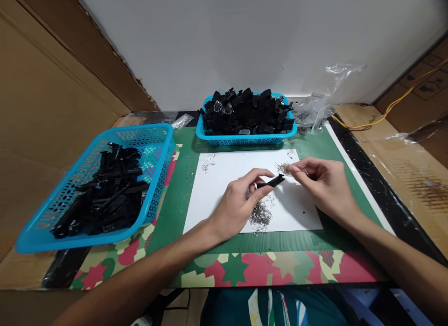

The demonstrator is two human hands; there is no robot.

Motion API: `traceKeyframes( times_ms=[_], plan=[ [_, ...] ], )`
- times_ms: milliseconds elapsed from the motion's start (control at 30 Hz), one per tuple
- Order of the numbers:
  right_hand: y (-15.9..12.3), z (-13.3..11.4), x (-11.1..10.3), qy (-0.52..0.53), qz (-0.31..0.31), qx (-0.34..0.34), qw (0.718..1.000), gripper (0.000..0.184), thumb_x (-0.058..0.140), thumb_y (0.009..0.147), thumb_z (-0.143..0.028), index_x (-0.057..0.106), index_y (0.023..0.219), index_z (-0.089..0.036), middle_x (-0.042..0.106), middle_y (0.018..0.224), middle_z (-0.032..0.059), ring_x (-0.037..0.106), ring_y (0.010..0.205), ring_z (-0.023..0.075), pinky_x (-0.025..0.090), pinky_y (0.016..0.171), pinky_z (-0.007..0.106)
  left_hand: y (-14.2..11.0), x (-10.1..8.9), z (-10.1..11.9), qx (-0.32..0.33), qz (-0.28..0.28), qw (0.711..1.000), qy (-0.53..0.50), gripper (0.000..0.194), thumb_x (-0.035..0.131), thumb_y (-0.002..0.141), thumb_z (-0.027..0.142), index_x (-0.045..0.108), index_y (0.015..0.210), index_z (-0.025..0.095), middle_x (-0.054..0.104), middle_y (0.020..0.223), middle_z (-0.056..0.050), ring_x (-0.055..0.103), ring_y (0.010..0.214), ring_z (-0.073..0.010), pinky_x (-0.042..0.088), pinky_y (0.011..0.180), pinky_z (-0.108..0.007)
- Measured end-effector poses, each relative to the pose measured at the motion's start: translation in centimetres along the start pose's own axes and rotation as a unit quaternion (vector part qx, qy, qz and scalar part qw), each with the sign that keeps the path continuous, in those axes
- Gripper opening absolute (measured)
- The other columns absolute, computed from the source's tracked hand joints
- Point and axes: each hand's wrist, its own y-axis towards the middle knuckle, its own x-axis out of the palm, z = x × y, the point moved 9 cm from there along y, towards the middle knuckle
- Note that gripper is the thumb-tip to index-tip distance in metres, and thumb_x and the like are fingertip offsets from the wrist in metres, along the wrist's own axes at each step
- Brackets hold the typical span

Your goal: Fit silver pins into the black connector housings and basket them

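Within the left hand (238, 204), a black part (276, 181) (partly out of sight).

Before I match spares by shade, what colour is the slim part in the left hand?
Black; the slim part shows best in the head view.

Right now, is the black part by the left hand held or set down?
Held: the left hand pinches the black part, one end sticking out past the thumb toward the right hand.
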Motion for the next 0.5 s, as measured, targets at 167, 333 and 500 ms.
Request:
traceKeyframes(
  times_ms=[167,333,500],
  plan=[
    [0.5,1.1,1.7,-0.045,-0.105,0.048,0.992,0.030,0.068,0.092,-0.041,0.075,0.080,-0.014,0.075,0.070,0.0077,0.060,0.060,0.0172,0.037,0.051,0.027,-0.2,-0.1,-0.6,-0.004,0.022,0.999,0.044,0.022,0.077,0.092,0.037,0.082,0.106,0.020,0.080,0.089,-0.006,0.066,0.074,-0.0182,0.052,0.071,-0.034],
    [0.0,0.6,2.5,-0.128,-0.118,0.017,0.985,0.024,0.062,0.093,-0.032,0.075,0.084,-0.015,0.074,0.069,0.0061,0.061,0.059,0.0169,0.039,0.055,0.028,-0.2,0.2,-0.5,0.007,0.017,0.998,0.068,0.021,0.078,0.091,0.037,0.084,0.104,0.023,0.083,0.098,-0.006,0.070,0.077,-0.0207,0.056,0.082,-0.041],
    [-0.4,0.3,2.9,-0.198,-0.108,-0.022,0.974,0.023,0.058,0.093,-0.030,0.075,0.085,-0.017,0.073,0.068,0.0053,0.059,0.057,0.0166,0.038,0.055,0.030,-0.3,0.3,-0.5,0.004,0.030,0.998,0.056,0.018,0.079,0.090,0.035,0.085,0.101,0.023,0.083,0.094,-0.006,0.070,0.073,-0.0197,0.058,0.080,-0.040]
  ],
)
